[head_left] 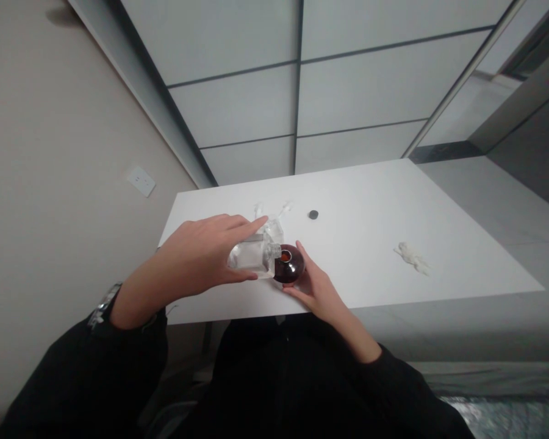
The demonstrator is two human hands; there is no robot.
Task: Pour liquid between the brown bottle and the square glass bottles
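Observation:
A clear glass bottle [251, 256] with a threaded neck lies tipped on its side in my left hand [205, 253], its fingers closed round it. The bottle's mouth points right, over the opening of a round dark red-brown jar [293, 270]. My right hand [318, 286] grips this jar from the right, thumb and fingers on either side. Clear liquid shows inside the bottle; whether any is flowing, I cannot tell. Just behind the bottle stands a clear, box-like transparent object [273, 230], partly hidden by my left hand.
On the white table [357, 213] a small dark round cap [313, 214] lies beyond the jar. Farther right is a whitish crumpled bundle [412, 257]. Small clear pieces [285, 208] lie near the back. A wall with a socket [141, 182] is at left, paneled doors [247, 103] behind.

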